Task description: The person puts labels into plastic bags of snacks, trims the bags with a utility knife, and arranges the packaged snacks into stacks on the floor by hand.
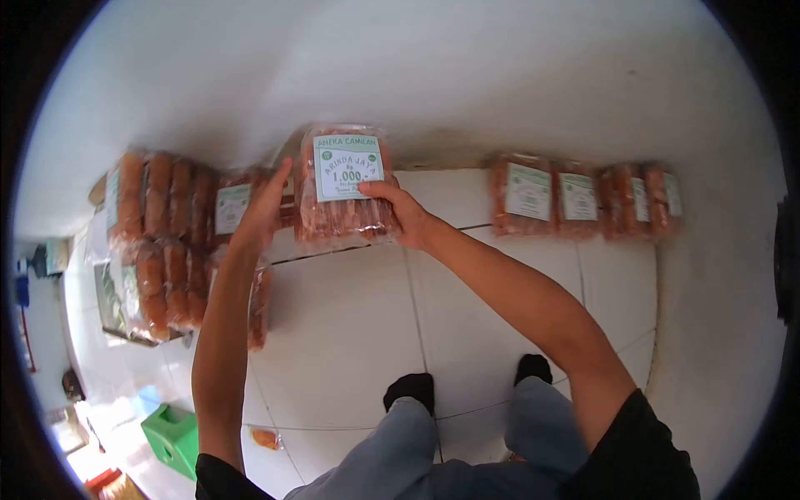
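Observation:
A clear plastic snack pack [346, 221] with a green-and-white "Aneka Camilan" label is held up in front of me. My right hand [398, 212] grips its lower right side, with the thumb over the front. Just left of the pack, my left hand [267, 204] has its fingers stretched out and appears apart from it. Behind the left hand is another labelled snack pack [233, 204], partly hidden by the arm. Further left, tall stacks of orange-brown snack packs [158, 196] stand together.
More labelled packs [529, 196] stand in a row along the wall [500, 75] at right. A green plastic stool [172, 437] is at lower left, near a small packet [265, 437] on the tiled floor [333, 333]. My feet in black socks [410, 390] are below.

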Demonstrator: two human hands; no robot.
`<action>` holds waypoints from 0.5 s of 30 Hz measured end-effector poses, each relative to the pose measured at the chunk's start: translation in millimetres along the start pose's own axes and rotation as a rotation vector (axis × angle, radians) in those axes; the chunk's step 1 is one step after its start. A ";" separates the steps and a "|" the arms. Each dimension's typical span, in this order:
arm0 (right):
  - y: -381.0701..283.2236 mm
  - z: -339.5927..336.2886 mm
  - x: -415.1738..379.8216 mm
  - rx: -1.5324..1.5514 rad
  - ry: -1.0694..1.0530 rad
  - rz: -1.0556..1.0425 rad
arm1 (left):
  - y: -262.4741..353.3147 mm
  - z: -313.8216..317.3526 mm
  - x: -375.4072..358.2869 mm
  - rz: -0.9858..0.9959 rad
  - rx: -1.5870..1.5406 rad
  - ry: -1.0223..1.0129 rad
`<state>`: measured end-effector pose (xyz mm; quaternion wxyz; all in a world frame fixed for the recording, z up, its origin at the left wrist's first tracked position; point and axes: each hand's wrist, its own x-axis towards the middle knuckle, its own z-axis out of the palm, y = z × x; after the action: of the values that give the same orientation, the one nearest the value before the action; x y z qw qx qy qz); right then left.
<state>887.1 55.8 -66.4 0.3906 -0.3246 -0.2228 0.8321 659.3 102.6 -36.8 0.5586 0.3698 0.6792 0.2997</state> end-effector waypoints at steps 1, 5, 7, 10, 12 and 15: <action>-14.0 -7.6 -19.2 -0.011 0.022 -0.018 | -1.9 15.0 -1.0 0.011 -0.006 -0.028; -64.3 -35.8 -94.9 -0.143 0.005 0.007 | -21.5 77.0 2.9 0.052 0.076 -0.472; -92.0 -47.0 -137.0 -0.194 0.042 0.007 | -18.8 134.8 -20.7 0.145 0.040 -0.387; -129.1 -66.8 -196.7 -0.200 0.177 0.066 | -16.4 210.2 -26.6 0.340 0.051 -0.403; -148.8 -98.8 -225.5 -0.204 0.278 0.032 | 12.9 253.2 -46.9 0.518 0.203 -0.310; -158.8 -151.1 -255.7 -0.184 0.482 -0.170 | 32.9 307.3 -55.7 0.491 0.263 -0.363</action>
<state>1199.1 -35.1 22.2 0.4695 -0.5275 -0.2247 0.6714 971.8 72.1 -40.2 0.5291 0.6390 0.4918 0.2644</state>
